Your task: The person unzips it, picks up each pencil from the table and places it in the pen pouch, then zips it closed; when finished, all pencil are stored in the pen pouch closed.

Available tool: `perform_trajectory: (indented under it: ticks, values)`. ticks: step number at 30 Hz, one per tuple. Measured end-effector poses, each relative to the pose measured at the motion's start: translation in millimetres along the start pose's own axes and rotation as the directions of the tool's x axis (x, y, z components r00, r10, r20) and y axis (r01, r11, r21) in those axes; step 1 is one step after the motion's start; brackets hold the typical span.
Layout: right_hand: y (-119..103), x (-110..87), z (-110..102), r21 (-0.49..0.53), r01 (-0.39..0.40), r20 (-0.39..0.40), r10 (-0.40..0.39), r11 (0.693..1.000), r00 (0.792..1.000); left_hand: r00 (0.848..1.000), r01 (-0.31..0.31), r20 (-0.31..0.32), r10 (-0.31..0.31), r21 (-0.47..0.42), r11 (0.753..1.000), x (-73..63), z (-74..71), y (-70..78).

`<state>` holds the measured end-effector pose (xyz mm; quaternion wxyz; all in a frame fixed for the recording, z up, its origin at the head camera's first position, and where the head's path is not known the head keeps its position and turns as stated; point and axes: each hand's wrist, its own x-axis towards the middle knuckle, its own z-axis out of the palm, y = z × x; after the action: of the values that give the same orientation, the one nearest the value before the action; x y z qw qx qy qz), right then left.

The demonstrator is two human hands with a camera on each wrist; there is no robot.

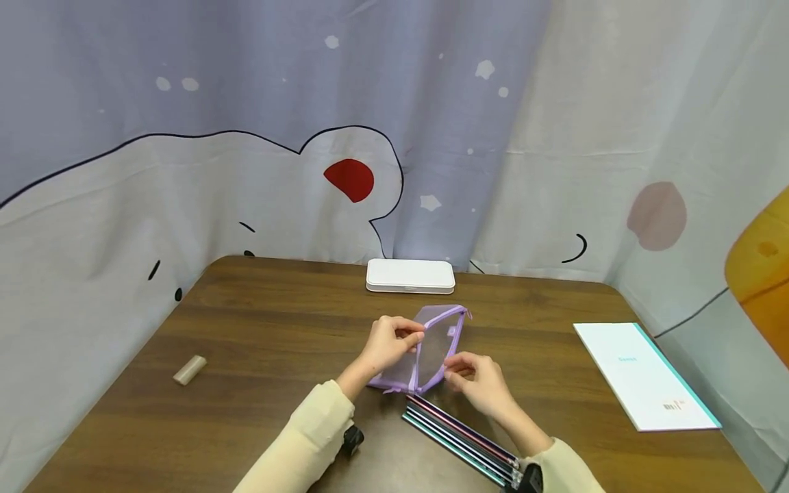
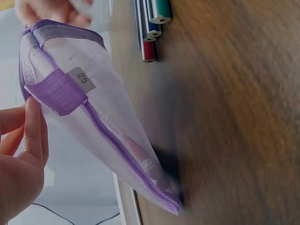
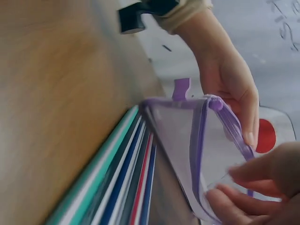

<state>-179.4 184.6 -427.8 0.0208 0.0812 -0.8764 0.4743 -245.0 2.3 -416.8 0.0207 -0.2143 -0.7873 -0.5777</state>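
A purple mesh pencil pouch point(image 1: 436, 342) with its zip undone is propped up on the table, its mouth spread between both hands. My left hand point(image 1: 387, 342) pinches one edge of the mouth between thumb and fingers. At the opposite edge, my right hand point(image 1: 477, 383) has its curled thumb and fingers on the rim. A purple fabric tab point(image 2: 61, 91) shows at one end of the pouch in the left wrist view. Several striped pencils point(image 1: 462, 438) in teal, white, navy and red lie side by side just in front of the pouch, near the right forearm.
Behind the pouch, a white case point(image 1: 409, 275) sits by the table's back edge. A white booklet with a teal edge point(image 1: 644, 376) lies at the right. Far to the left is a small beige block point(image 1: 190, 370). A printed curtain point(image 1: 277, 205) hangs around the table point(image 1: 277, 308).
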Motion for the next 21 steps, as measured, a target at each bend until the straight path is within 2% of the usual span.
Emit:
perform_trajectory:
  ticks: [1,3,6,8,11,13,16,21]
  values:
    - [2,-6.0,-5,-0.082,0.044,0.054,-0.04,0.996,0.998,1.0,0.003,-0.002,-0.003,-0.006,1.0,0.1,-0.2,-0.5]
    - [6,-19.1,-15,-0.225,0.142,0.166,-0.106,0.964,0.98,1.0,0.003,-0.003,-0.003,-0.011,1.0,0.3,-0.5,-1.2]
    - [10,-37.9,-24,-0.338,0.259,0.299,-0.158,0.905,0.941,1.0,0.005,-0.001,-0.005,-0.004,1.0,0.6,-0.8,-1.5]
    - [12,-48.0,-27,-0.375,0.295,0.335,-0.168,0.879,0.927,1.0,0.009,0.001,-0.009,0.008,1.0,0.4,-1.2,-0.6]
    - [16,-56.9,-24,-0.408,0.326,0.33,-0.196,0.852,0.923,1.0,0.011,0.005,-0.011,0.024,1.0,0.5,-1.8,0.9]
    - [18,-59.2,-23,-0.411,0.335,0.312,-0.215,0.848,0.925,1.0,0.006,0.01,-0.007,0.029,1.0,0.8,-1.9,0.9]
    - [20,-58.3,-22,-0.393,0.324,0.292,-0.218,0.86,0.931,1.0,0.013,0.012,-0.013,0.032,0.999,1.5,-1.8,0.8]
    - [20,-52.7,-25,-0.34,0.249,0.297,-0.147,0.907,0.943,1.0,0.028,0.004,-0.028,0.024,0.999,1.7,-1.5,-0.1]
